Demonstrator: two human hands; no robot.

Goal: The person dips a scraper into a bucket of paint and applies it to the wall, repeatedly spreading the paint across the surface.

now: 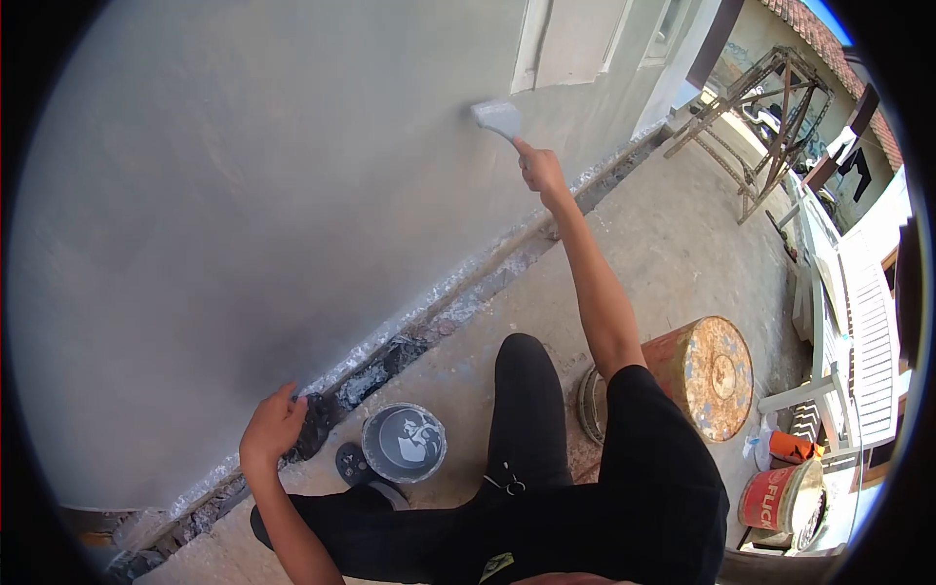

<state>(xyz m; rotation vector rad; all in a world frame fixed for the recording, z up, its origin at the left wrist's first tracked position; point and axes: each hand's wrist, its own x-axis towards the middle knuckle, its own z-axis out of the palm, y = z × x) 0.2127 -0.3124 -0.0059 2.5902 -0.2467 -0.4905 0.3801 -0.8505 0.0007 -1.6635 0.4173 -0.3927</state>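
Farthest left, near the base of the grey wall point(244, 175), the left hand point(273, 427) had its grip loosely open, fingers spread and nothing visible held; a dark, crumpled thing point(313, 427) lay just beside it, and whether they touched I could not tell. Next came the bucket point(432, 473), upright on the concrete floor point(643, 273), near the floor's wall-side edge and beside a sandalled foot point(353, 464). It held some pale grey, wet-looking stuff; I judged it the heavier thing to handle, best taken level by opposite sides of its rim, where smears might be slippery. Farther along, the brush point(498, 118) was up at the wall, below the corner of a pale raised frame point(525, 49), its wide head apparently against the surface. The right hand point(541, 171) had its grip closed around the handle. The brush looked light, probably soft and wet at the head but stiff at the handle, so the handle was the place to hold it. Farther right, a rusty drum point(720, 375) was close by the right arm, a trestle point(770, 122) stood toward the floor's far end, and a red-labelled tin point(775, 500) sat near its right edge.
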